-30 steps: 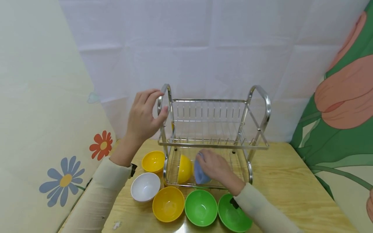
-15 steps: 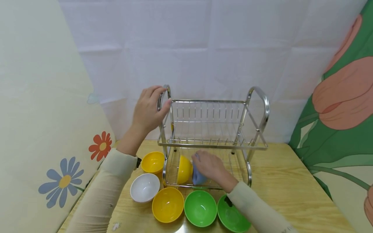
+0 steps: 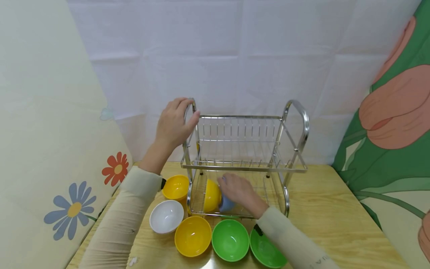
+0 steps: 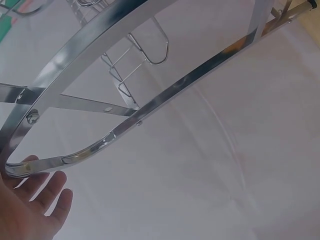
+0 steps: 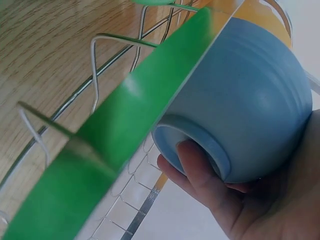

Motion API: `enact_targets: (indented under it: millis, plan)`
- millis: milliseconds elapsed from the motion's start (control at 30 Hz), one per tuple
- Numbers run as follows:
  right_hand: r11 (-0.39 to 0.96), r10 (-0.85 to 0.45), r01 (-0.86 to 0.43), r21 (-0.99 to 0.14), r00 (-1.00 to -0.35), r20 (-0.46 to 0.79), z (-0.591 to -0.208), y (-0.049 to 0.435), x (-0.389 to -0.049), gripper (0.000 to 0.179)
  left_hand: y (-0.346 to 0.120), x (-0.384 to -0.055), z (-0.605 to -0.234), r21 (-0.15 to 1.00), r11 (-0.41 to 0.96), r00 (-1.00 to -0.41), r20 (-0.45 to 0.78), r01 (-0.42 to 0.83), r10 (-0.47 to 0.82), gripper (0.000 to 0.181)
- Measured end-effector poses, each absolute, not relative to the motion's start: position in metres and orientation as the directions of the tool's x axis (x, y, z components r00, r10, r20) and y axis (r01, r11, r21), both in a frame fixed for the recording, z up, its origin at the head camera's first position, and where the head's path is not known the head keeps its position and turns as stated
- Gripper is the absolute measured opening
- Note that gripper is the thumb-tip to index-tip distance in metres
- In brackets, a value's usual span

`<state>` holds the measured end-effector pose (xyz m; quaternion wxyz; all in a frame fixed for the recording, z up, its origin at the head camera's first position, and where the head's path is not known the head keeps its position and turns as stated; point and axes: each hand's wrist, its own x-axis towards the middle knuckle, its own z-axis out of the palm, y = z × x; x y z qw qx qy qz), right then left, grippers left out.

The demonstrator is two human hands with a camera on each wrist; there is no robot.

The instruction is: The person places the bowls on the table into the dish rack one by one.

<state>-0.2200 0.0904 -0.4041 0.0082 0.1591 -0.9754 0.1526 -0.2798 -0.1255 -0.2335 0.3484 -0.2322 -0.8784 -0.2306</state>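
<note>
A pale blue bowl (image 5: 245, 95) is in the lower tier of the dish rack (image 3: 244, 169), tipped on its side. Its surface is plain and matte, the rounded wall marked by faint bands towards the rim, with a raised foot ring around the underside. The person's right hand (image 3: 236, 188) grips it; in the right wrist view, fingers curl at the base and one fingertip reaches inside the foot ring. From the head view, the hand hides much of the bowl.

Just to its left, a glossy yellow bowl (image 3: 212, 196) stands on edge in the same tier. I cannot tell whether the two touch.

The left hand (image 3: 174, 123) holds the top of the rack's left metal frame, fingers past the bar on one side and thumb on the other.

Outside the rack, on the wooden table (image 3: 322, 209), a small yellow bowl (image 3: 176, 186) sits at the far left, with a white bowl (image 3: 167, 216) nearer. Along the near side come an orange-yellow bowl (image 3: 193, 236), a green bowl (image 3: 230, 240) and, at right, a second green bowl (image 3: 267, 248) partly covered by the right sleeve (image 3: 289, 235). A creased white cloth (image 3: 201, 56) hangs behind.
</note>
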Motion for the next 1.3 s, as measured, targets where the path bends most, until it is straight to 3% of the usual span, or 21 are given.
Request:
enact_targets:
  millis: [67, 133, 900, 1300]
  plan:
    - [0.880, -0.216, -0.206, -0.429, -0.976, 0.024, -0.404, 0.087, -0.222, 0.046, -0.125, -0.280, -0.233, 0.247, 0.793, -0.662, 0.709, 0.557, 0.245, 0.047]
    - [0.874, -0.202, -0.185, -0.450, -0.979, 0.010, -0.404, 0.086, -0.222, 0.047, -0.125, -0.280, -0.233, 0.252, 0.798, -0.674, 0.699, 0.547, 0.241, 0.048]
    - [0.880, -0.233, -0.209, -0.427, -0.973, -0.004, -0.402, 0.083, -0.221, 0.045, -0.119, -0.278, -0.224, 0.243, 0.859, -0.763, 0.603, 0.451, 0.231, 0.060]
    - [0.875, -0.229, -0.195, -0.444, -0.973, -0.024, -0.402, 0.085, -0.225, 0.046, -0.118, -0.277, -0.221, 0.257, 0.864, -0.783, 0.583, 0.432, 0.218, 0.060]
